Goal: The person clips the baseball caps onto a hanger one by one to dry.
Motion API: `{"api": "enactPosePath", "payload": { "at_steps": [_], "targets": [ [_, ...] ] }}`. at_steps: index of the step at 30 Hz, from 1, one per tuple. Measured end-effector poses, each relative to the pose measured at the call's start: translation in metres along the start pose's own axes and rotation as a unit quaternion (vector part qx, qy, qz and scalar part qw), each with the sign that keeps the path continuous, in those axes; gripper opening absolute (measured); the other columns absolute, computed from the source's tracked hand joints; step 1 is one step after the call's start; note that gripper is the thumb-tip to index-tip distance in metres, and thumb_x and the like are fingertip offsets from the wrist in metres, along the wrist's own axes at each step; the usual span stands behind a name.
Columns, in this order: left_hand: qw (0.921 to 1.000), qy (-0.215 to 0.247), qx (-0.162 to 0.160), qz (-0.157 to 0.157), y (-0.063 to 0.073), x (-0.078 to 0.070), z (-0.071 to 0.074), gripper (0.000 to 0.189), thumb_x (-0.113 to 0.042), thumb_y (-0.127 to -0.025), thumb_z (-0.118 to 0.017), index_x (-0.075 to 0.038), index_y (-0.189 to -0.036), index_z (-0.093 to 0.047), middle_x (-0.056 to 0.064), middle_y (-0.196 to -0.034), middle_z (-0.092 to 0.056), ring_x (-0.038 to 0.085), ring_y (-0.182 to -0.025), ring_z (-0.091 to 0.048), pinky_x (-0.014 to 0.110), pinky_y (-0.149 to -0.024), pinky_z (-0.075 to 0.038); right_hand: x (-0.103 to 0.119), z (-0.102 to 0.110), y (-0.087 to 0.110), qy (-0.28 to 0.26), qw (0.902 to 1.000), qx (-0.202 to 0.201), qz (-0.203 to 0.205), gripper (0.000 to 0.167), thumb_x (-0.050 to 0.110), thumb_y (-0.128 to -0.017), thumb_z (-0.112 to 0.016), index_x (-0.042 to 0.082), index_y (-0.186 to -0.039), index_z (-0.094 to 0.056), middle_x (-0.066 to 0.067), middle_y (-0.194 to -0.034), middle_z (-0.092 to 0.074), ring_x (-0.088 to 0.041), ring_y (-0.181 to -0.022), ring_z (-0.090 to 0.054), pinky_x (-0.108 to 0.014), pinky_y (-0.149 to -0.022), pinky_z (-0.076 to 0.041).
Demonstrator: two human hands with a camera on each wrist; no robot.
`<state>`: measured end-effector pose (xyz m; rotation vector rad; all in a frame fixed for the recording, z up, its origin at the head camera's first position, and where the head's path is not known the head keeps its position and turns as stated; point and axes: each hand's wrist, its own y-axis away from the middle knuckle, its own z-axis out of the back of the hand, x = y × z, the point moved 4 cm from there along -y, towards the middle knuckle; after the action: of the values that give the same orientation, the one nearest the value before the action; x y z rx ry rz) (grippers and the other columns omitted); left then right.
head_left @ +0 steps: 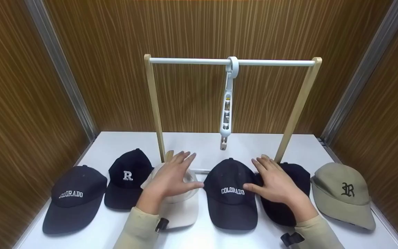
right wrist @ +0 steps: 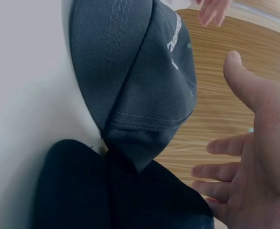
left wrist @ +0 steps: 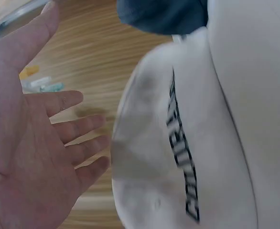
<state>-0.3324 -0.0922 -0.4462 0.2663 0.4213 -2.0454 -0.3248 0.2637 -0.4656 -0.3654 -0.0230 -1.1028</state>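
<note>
My left hand (head_left: 174, 178), fingers spread, hovers palm down over a cream baseball cap (head_left: 181, 214). Dark lettering shows on that cap's front (left wrist: 180, 148) in the left wrist view. Over the edge between a navy cap (head_left: 231, 211) marked COLORADO and a black cap (head_left: 297, 174) is my right hand (head_left: 275, 183), its fingers extended too. Both palms are bare in the wrist views. Part of the black cap is hidden under the right hand and forearm. A white folding hanger (head_left: 227, 103) dangles by its ring from a rack's white bar (head_left: 192, 61), behind the caps.
To the left lie another navy COLORADO cap (head_left: 76, 199) and a black cap with a white R (head_left: 128, 183). An olive cap (head_left: 344, 193) sits at the far right. Wooden rack legs (head_left: 155, 107) rise from the white table (head_left: 126, 140); wood-grain panels (head_left: 192, 27) enclose it.
</note>
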Motion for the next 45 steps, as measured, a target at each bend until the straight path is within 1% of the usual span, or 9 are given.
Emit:
{"api": "enactPosePath", "payload": {
  "at_steps": [4,6,11,16,19,27,33,40,45],
  "targets": [
    [0.9998,0.008,0.018,-0.01,-0.007,-0.009,-0.003,0.109,-0.08,-0.093,-0.07,-0.016,-0.175,-0.037,0.013,-0.178,-0.038,0.037,-0.165,-0.032,0.056,-0.132,-0.028,0.001,-0.001,-0.003,-0.011,0.9999,0.011,-0.006,0.102,0.073,-0.099,-0.071,-0.004,-0.162,-0.05,-0.03,-0.163,-0.052,-0.054,-0.16,-0.033,-0.069,-0.128,-0.029],
    [0.9995,0.014,0.021,-0.019,-0.01,-0.013,-0.006,0.108,-0.078,-0.094,-0.069,-0.014,-0.174,-0.038,0.014,-0.177,-0.04,0.038,-0.164,-0.034,0.056,-0.131,-0.029,0.002,-0.001,-0.003,-0.015,0.9997,0.016,-0.008,0.102,0.072,-0.099,-0.071,-0.005,-0.162,-0.051,-0.03,-0.162,-0.052,-0.055,-0.16,-0.033,-0.07,-0.127,-0.029],
    [0.9983,0.028,0.017,-0.048,-0.018,-0.02,-0.014,0.105,-0.073,-0.096,-0.072,-0.006,-0.171,-0.042,0.018,-0.173,-0.045,0.041,-0.16,-0.041,0.061,-0.128,-0.034,0.003,-0.003,-0.007,-0.027,0.9993,0.025,-0.009,0.101,0.071,-0.099,-0.071,-0.006,-0.161,-0.051,-0.03,-0.161,-0.054,-0.056,-0.154,-0.042,-0.071,-0.125,-0.032],
    [0.9968,0.044,0.017,-0.064,-0.026,-0.023,-0.024,0.104,-0.072,-0.098,-0.07,-0.001,-0.169,-0.043,0.017,-0.17,-0.049,0.036,-0.158,-0.045,0.052,-0.128,-0.037,0.005,-0.006,-0.011,-0.042,0.9984,0.036,-0.005,0.098,0.068,-0.1,-0.073,-0.005,-0.161,-0.052,-0.03,-0.158,-0.057,-0.055,-0.148,-0.05,-0.069,-0.121,-0.039],
    [0.9963,0.055,0.025,-0.061,-0.03,-0.025,-0.029,0.105,-0.074,-0.098,-0.069,-0.002,-0.17,-0.042,0.016,-0.17,-0.049,0.034,-0.158,-0.045,0.05,-0.128,-0.038,0.007,-0.007,-0.013,-0.045,0.998,0.043,-0.004,0.096,0.068,-0.101,-0.071,-0.004,-0.161,-0.051,-0.03,-0.157,-0.058,-0.056,-0.147,-0.051,-0.069,-0.12,-0.04],
    [0.9956,0.073,0.053,-0.026,-0.039,-0.03,-0.042,0.105,-0.077,-0.096,-0.067,-0.008,-0.171,-0.042,0.014,-0.17,-0.05,0.033,-0.158,-0.046,0.052,-0.126,-0.04,0.009,-0.012,-0.016,-0.051,0.9973,0.053,-0.004,0.1,0.071,-0.102,-0.069,-0.006,-0.163,-0.047,-0.031,-0.158,-0.057,-0.055,-0.146,-0.053,-0.069,-0.118,-0.042],
    [0.9949,0.073,0.063,-0.029,-0.041,-0.032,-0.049,0.105,-0.075,-0.096,-0.068,-0.005,-0.17,-0.042,0.014,-0.171,-0.049,0.033,-0.157,-0.047,0.05,-0.126,-0.04,0.009,-0.017,-0.017,-0.054,0.9969,0.056,-0.006,0.1,0.069,-0.103,-0.069,-0.008,-0.163,-0.045,-0.033,-0.157,-0.057,-0.052,-0.145,-0.055,-0.066,-0.119,-0.043],
    [0.9948,0.073,0.065,-0.028,-0.044,-0.038,-0.055,0.1,-0.067,-0.098,-0.072,-0.004,-0.17,-0.042,0.014,-0.166,-0.054,0.032,-0.152,-0.053,0.05,-0.123,-0.044,0.009,-0.023,-0.018,-0.069,0.9953,0.067,-0.008,0.101,0.066,-0.104,-0.07,-0.011,-0.163,-0.043,-0.033,-0.159,-0.054,-0.05,-0.145,-0.056,-0.064,-0.119,-0.045],
    [0.995,0.072,0.061,-0.032,-0.044,-0.04,-0.059,0.093,-0.065,-0.097,-0.073,-0.009,-0.167,-0.048,0.011,-0.152,-0.065,0.028,-0.138,-0.063,0.049,-0.114,-0.052,0.009,-0.028,-0.019,-0.082,0.9935,0.077,-0.015,0.1,0.064,-0.103,-0.072,-0.01,-0.164,-0.042,-0.033,-0.161,-0.052,-0.05,-0.144,-0.057,-0.063,-0.118,-0.046]
  ]
}}
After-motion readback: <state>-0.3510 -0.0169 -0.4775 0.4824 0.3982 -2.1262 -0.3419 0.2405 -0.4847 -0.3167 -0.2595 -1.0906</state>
